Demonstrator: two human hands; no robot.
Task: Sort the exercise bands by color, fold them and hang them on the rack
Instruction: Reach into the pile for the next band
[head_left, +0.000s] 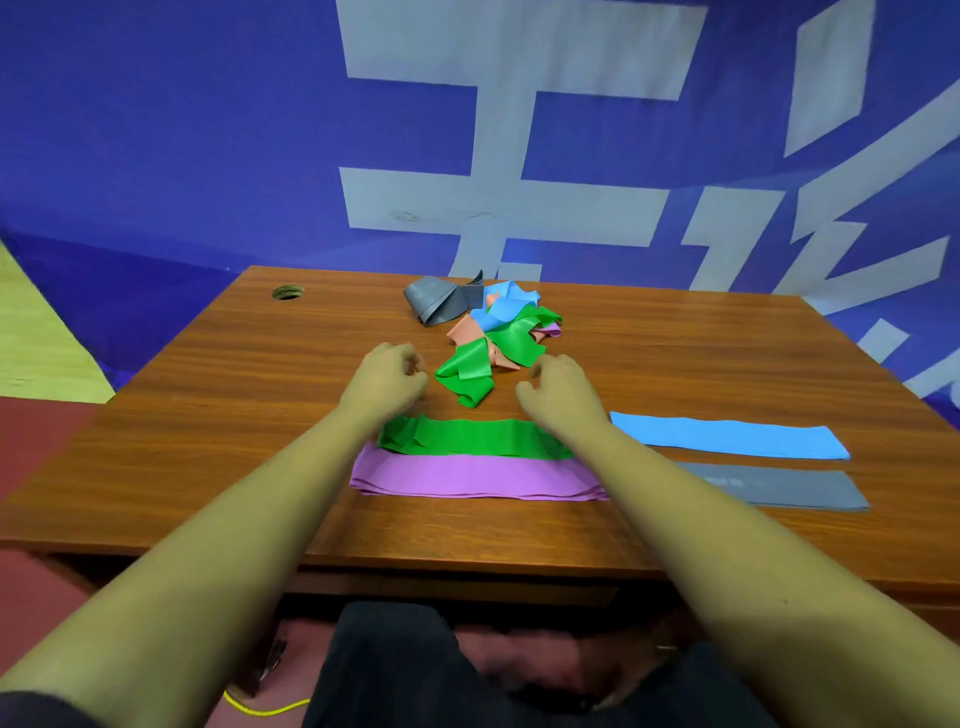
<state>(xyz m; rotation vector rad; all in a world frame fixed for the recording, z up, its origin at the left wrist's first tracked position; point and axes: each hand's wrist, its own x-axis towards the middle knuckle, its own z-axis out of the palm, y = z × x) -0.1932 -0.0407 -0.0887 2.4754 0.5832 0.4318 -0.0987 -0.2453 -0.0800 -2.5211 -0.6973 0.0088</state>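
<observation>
Squarely at frame centre, the crumpled green band (467, 374) lies between the left hand (387, 376) and right hand (558, 387), trailing up-right into the pile (511, 312); both hands hover apart, loosely curled, empty, equally near.

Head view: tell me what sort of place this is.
Likely an office or event room: a wooden desk with a cable hole, a blue banner with large white characters behind it, and loose bands piled on the desk.
</observation>
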